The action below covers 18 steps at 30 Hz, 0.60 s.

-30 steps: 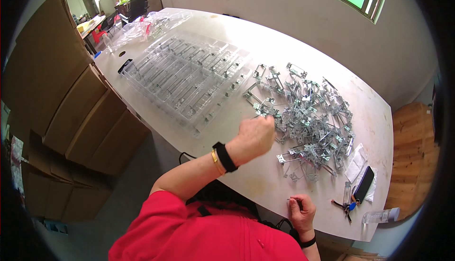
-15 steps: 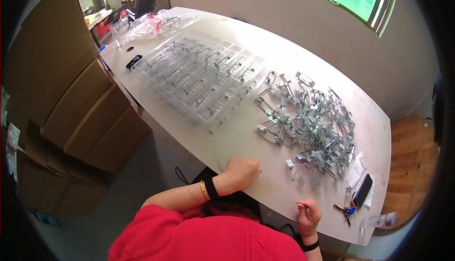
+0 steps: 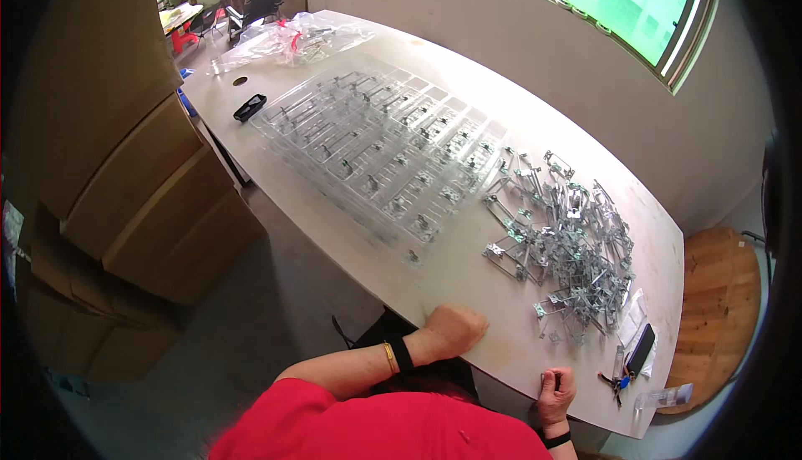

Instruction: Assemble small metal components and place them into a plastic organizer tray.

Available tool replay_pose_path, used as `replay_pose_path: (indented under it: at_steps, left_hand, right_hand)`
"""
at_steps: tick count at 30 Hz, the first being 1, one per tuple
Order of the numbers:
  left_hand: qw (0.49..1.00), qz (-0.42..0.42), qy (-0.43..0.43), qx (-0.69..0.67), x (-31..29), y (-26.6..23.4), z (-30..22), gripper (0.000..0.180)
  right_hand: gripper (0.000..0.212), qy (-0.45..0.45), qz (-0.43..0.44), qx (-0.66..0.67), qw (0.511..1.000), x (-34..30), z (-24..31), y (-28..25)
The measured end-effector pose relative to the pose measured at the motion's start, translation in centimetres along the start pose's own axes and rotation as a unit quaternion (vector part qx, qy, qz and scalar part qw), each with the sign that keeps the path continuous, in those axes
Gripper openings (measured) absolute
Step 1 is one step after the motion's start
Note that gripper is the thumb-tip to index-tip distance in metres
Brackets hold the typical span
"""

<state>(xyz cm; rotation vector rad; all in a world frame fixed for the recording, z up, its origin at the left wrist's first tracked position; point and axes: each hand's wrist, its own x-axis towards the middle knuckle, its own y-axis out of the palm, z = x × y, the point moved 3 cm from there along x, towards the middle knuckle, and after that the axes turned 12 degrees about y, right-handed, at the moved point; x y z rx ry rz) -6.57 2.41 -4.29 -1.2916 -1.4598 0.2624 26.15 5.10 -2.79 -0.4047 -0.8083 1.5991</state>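
My left hand (image 3: 455,330) rests as a closed fist on the table's near edge, its knuckles up, and I see nothing in it. Farther right at the same edge is my right hand (image 3: 555,395), its fingers curled and thumb pressed in. A small dark bit shows at the fingertips, too small to name. Beyond both hands lies a tangled heap of silvery metal brackets (image 3: 576,247), thin frames with small plates at their ends. To its left, clear plastic trays (image 3: 334,177) hold similar metal parts in long compartments. Neither hand touches the heap or the trays.
By the right edge lie a dark phone (image 3: 641,350), keys with a blue tag (image 3: 622,382), a white packet (image 3: 632,316) and a clear bottle (image 3: 664,397) on its side. A black object (image 3: 250,108) and clear plastic bags (image 3: 309,42) sit far left. Cardboard boxes (image 3: 159,234) stand left.
The view has shifted, so table, trays and heap appear farther right. Both hands stay closed by the table's near edge; the right hand's fingers look more curled in.
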Motion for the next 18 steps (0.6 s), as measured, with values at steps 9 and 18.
replay_pose_path:
  at_steps: [9, 18]
  left_hand:
    - [0.998, -0.031, 0.028, -0.047, -0.6, 0.4, 0.2, 0.029]
    - [0.997, -0.009, 0.037, -0.073, -1.2, 1.2, 0.4, 0.020]
  right_hand:
    - [0.020, 0.014, -0.033, -0.049, 0.998, 0.2, -0.7, 0.3]
    - [0.028, 0.046, -0.060, -0.079, 0.994, -0.1, -2.1, 0.8]
